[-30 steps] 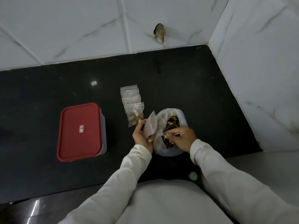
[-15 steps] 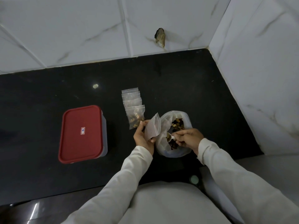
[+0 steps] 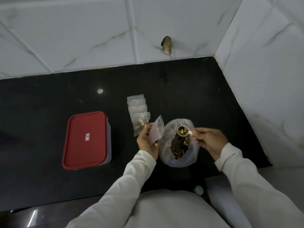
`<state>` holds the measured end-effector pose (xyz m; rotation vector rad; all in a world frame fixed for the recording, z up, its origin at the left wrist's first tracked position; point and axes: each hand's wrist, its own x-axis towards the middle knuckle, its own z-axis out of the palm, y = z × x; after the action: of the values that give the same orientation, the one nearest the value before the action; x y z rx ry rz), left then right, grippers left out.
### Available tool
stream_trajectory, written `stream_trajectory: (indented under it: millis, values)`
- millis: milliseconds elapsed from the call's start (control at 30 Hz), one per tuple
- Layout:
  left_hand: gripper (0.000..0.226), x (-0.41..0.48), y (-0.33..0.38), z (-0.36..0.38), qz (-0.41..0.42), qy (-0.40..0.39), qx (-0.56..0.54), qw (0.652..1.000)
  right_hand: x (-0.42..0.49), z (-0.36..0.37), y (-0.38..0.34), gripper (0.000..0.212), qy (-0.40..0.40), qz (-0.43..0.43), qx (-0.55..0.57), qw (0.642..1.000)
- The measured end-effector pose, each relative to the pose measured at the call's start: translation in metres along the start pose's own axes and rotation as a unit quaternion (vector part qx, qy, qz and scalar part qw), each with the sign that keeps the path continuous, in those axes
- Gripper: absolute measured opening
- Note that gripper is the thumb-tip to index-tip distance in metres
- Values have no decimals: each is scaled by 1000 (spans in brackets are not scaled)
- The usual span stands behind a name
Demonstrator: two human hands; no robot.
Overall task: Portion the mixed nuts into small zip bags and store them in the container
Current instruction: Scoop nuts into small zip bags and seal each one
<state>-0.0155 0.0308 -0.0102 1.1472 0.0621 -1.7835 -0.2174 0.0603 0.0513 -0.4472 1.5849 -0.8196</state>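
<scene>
Left hand (image 3: 146,142) pinches the zip bag (image 3: 156,130) low down, where it is probably limp and light; right hand (image 3: 209,140) pinches the brimming scoop (image 3: 182,131) by its handle.

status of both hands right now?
Left hand: holds a small zip bag.
Right hand: pinches the handle of a filled scoop, above the large bag of nuts.
</scene>
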Motion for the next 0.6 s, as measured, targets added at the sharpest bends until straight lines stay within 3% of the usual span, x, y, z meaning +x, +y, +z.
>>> stream_trajectory:
  millis: [367, 600]
  values:
    - [29, 4, 5, 0, 16, -12, 11, 1000, -33, 50, -38, 14, -34, -117, -35, 992]
    - [31, 6, 12, 1, -9, -17, -22, 1000, -32, 61, -36, 10, -1, -162, -146, 976]
